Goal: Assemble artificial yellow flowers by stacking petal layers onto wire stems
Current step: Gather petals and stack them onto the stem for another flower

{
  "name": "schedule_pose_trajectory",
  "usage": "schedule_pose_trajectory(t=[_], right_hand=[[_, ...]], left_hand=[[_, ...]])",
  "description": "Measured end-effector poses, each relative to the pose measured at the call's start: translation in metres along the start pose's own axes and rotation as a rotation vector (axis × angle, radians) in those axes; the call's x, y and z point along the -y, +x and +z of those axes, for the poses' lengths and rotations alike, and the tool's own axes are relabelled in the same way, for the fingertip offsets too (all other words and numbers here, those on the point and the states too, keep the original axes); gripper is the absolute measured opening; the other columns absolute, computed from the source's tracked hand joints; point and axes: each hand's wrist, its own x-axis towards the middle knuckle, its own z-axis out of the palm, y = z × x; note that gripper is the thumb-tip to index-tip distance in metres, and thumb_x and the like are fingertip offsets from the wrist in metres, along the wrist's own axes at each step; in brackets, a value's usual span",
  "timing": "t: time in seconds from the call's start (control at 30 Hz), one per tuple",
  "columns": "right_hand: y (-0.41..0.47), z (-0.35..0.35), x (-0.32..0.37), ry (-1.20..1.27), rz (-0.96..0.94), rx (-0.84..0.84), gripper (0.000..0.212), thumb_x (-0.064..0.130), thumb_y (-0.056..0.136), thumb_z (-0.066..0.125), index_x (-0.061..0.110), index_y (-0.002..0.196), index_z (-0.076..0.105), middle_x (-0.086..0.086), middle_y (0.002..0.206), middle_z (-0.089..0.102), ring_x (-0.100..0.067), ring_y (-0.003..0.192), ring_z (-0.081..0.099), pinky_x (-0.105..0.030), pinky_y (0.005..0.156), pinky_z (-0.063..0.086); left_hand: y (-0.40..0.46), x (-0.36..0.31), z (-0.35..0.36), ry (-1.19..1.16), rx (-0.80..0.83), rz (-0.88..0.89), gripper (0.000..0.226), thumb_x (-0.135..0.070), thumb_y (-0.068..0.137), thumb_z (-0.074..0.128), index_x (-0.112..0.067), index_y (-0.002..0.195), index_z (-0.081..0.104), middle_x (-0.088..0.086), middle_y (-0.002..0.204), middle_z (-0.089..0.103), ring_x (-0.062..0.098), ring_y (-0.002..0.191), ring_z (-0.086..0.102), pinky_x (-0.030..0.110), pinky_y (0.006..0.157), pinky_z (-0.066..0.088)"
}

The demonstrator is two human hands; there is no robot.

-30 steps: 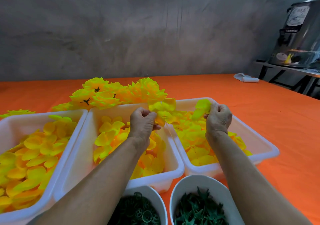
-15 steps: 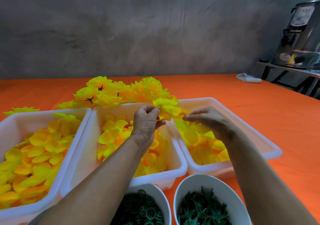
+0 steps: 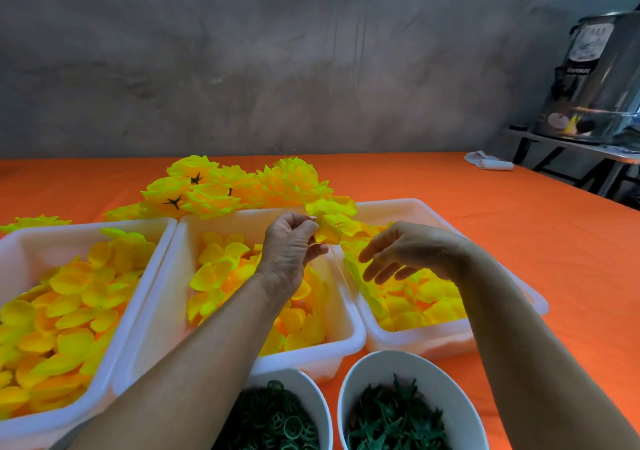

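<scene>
Plainly, the left hand pinches a partly stacked flower above the middle tub, while the right hand hovers spread and empty over the right tub. The loose layers could slip off if that pinch eases, and thin petals may lift in clumps. All three tubs, including the left tub, hold yellow petals. One near bowl holds green rings, the other bowl green star-shaped pieces.

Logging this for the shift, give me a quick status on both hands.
Left hand pinching partly built flower. Right hand open, empty, over right petal bin. Nothing in the way.
</scene>
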Motion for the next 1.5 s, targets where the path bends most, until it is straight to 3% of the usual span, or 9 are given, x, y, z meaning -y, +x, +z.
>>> schedule_pose_trajectory(t=[0.2, 0.4, 0.57, 0.73, 0.87, 1.0, 1.17, 1.33, 1.5], right_hand=[[0.006, 0.004, 0.002, 0.461, 0.012, -0.156, 0.025, 0.004, 0.096, 0.038, 0.007, 0.087, 0.061, -0.007, 0.079, 0.071, -0.019, 0.069, 0.066, -0.03, 0.067, 0.048], [0.006, 0.017, -0.013, 0.617, -0.063, -0.116, 0.049, 0.051, 0.079, 0.059, 0.014, 0.111, 0.059, -0.007, 0.097, 0.071, -0.016, 0.081, 0.068, -0.03, 0.067, 0.05], [0.006, 0.026, -0.021, 0.244, -0.127, -0.2, 0.019, -0.001, 0.07, 0.077, 0.013, 0.082, 0.071, -0.001, 0.069, 0.066, -0.008, 0.061, 0.055, -0.021, 0.055, 0.04], [0.0, 0.011, -0.025, 0.001, 0.042, -0.111, 0.023, -0.004, 0.078, 0.067, 0.009, 0.096, 0.072, -0.011, 0.087, 0.071, -0.017, 0.075, 0.056, -0.028, 0.067, 0.041], [0.007, 0.007, -0.017, 0.399, 0.027, -0.387, 0.022, 0.009, 0.096, 0.043, 0.012, 0.111, 0.06, -0.008, 0.093, 0.068, -0.014, 0.066, 0.057, -0.023, 0.058, 0.039], [0.008, 0.014, -0.012, 0.823, -0.026, -0.229, 0.028, 0.043, 0.094, 0.047, 0.017, 0.098, 0.057, -0.008, 0.091, 0.065, -0.016, 0.063, 0.067, -0.023, 0.052, 0.045], [0.012, 0.027, -0.01, 0.942, -0.068, -0.358, 0.014, 0.002, 0.081, 0.066, 0.01, 0.091, 0.061, -0.005, 0.069, 0.063, -0.007, 0.047, 0.063, -0.015, 0.04, 0.043], [0.01, 0.015, -0.032, 1.172, 0.003, -0.639, 0.017, -0.006, 0.085, 0.06, 0.006, 0.075, 0.053, -0.001, 0.043, 0.058, -0.005, 0.036, 0.057, -0.013, 0.036, 0.044], [-0.001, 0.005, -0.048, 1.019, 0.104, -0.655, 0.019, -0.003, 0.086, 0.061, 0.003, 0.072, 0.05, -0.013, 0.068, 0.052, -0.014, 0.043, 0.062, -0.017, 0.035, 0.046]], left_hand=[[-0.003, -0.001, 0.0, 0.015, 0.051, 0.01, 0.009, 0.005, 0.09, 0.052, -0.003, 0.095, 0.053, 0.013, 0.086, 0.058, 0.016, 0.068, 0.055, 0.018, 0.042, 0.047], [-0.004, -0.001, 0.0, 0.039, 0.028, 0.028, 0.009, 0.005, 0.09, 0.052, -0.003, 0.094, 0.054, 0.017, 0.093, 0.057, 0.017, 0.071, 0.056, 0.018, 0.043, 0.048], [-0.005, -0.002, 0.0, 0.025, 0.014, 0.036, 0.016, 0.007, 0.09, 0.051, -0.008, 0.082, 0.053, 0.018, 0.093, 0.054, 0.019, 0.07, 0.055, 0.019, 0.043, 0.048], [-0.005, -0.002, -0.001, -0.011, 0.072, 0.026, 0.015, 0.006, 0.09, 0.051, -0.008, 0.085, 0.053, 0.017, 0.092, 0.057, 0.02, 0.075, 0.058, 0.02, 0.045, 0.05], [-0.005, -0.002, 0.0, -0.018, 0.133, 0.022, 0.017, 0.007, 0.09, 0.05, -0.008, 0.084, 0.052, 0.01, 0.084, 0.059, 0.015, 0.065, 0.06, 0.02, 0.044, 0.05], [-0.006, -0.001, 0.0, 0.024, 0.183, 0.028, 0.021, 0.007, 0.09, 0.05, -0.01, 0.078, 0.052, 0.006, 0.079, 0.055, 0.011, 0.063, 0.058, 0.02, 0.044, 0.05], [-0.007, 0.001, -0.001, 0.049, 0.217, -0.001, 0.009, -0.008, 0.091, 0.058, -0.012, 0.082, 0.057, 0.006, 0.081, 0.063, 0.017, 0.068, 0.066, 0.022, 0.045, 0.05], [-0.003, -0.002, -0.007, -0.019, 0.168, -0.03, 0.015, -0.022, 0.092, 0.054, -0.011, 0.085, 0.062, 0.004, 0.079, 0.073, 0.018, 0.069, 0.071, 0.021, 0.048, 0.05], [-0.006, -0.01, -0.005, 0.008, 0.134, -0.063, 0.02, -0.021, 0.093, 0.051, -0.009, 0.082, 0.063, 0.004, 0.076, 0.072, 0.017, 0.066, 0.07, 0.019, 0.048, 0.049]])
